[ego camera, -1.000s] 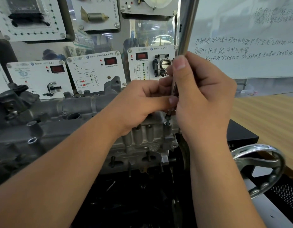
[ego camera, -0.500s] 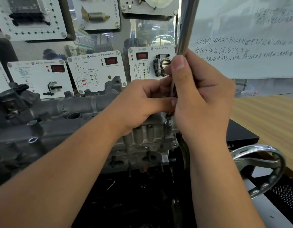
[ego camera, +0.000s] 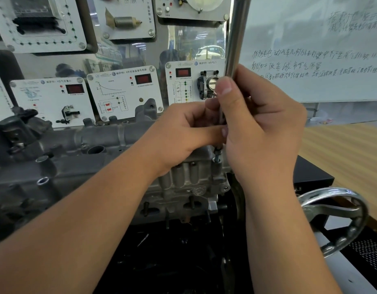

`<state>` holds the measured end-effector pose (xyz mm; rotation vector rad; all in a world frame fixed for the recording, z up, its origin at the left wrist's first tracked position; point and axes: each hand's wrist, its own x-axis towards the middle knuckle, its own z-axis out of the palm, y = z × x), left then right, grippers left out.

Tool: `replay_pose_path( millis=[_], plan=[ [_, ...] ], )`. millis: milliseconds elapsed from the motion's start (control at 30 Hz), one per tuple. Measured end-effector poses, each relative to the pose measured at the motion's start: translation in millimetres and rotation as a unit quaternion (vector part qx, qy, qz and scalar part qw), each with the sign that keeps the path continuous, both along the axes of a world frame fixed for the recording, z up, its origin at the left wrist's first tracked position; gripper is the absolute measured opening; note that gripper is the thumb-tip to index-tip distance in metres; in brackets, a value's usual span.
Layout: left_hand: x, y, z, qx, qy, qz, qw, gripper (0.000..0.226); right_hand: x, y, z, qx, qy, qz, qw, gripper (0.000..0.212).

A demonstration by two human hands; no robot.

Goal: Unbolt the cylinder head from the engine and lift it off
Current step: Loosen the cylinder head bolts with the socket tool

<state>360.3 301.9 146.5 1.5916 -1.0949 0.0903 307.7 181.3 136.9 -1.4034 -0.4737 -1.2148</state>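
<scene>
1. Head view: the cylinder head lies grey across the left and centre, on the engine.
2. Right hand is curled around a thin tool shaft standing upright over a bolt at the head's right end.
3. Left hand pinches the same shaft, touching the right.
4. A chrome handwheel sits near right.

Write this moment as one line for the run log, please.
right hand: holds tool shaft | left hand: pinches shaft lower down | tip on bolt | cylinder head: on engine
</scene>
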Motion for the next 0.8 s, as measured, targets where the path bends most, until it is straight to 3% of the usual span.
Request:
replay_pose_path(
  millis=[167, 267, 367, 533, 800],
  plan=[
    [-1.1, -0.8, 0.0, 0.01, 0.007, 0.0, 1.0, 0.024, 0.2, 1.6, 1.0, 0.015, -0.004, 0.04, 0.999, 0.025],
    [-0.8, -2.0, 2.7, 0.017, -0.025, 0.047, 0.998, 0.02, 1.3, 4.5, 0.3, 0.01, 0.009, 0.047, 0.999, 0.026],
    [1.0, -2.0, 2.3, 0.033, -0.037, 0.072, 0.996, 0.038, 3.6, 4.0, -1.5, 0.026, 0.018, 0.025, 0.999, 0.024],
    [3.0, 1.2, -2.2, 0.002, 0.01, 0.02, 1.0, 0.005, 3.4, 2.2, -3.1, 0.036, 0.007, 0.001, 0.999, 0.028],
    [3.0, -0.8, 0.5, 0.004, -0.007, 0.057, 0.998, 0.018, 4.9, 2.6, -2.3, 0.028, 0.042, 0.044, 0.998, 0.041]
  ],
)
